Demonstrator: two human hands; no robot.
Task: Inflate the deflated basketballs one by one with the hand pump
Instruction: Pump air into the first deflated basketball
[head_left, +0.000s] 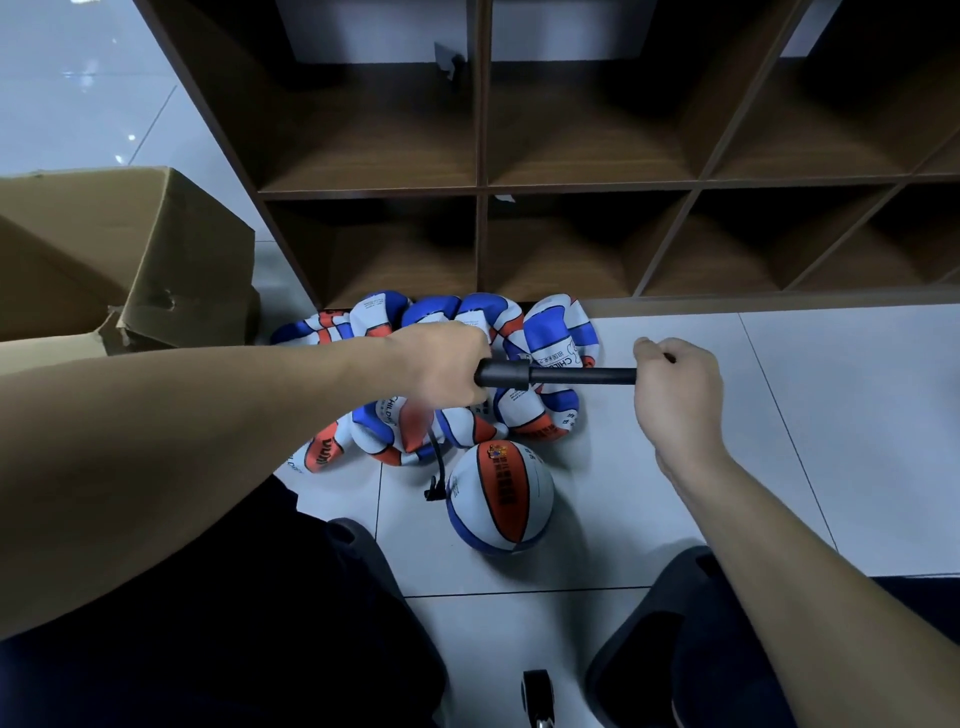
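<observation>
Head view. Both hands hold the hand pump (556, 375) level above the floor: the left hand (441, 364) is curled round the thicker barrel end, and the right hand (675, 384) is closed on the handle at the far end of the thin rod, which is drawn well out. A short black hose (436, 470) hangs from the left end; its tip appears to dangle free, just left of the one round basketball (498, 496) on the floor tiles (779, 467). Whether the needle sits in a valve cannot be told. The deflated basketballs (457, 374), folded flat in blue, white and orange, lie heaped against the foot of the wooden shelf unit (483, 182), partly under the pump. A cardboard box (130, 249) stands to the left.

For good strokes, judged from this pose: seat the needle squarely in the valve first, keep the barrel still with the left hand, and drive the rod straight along its axis so the hose does not kink or pull free.
</observation>
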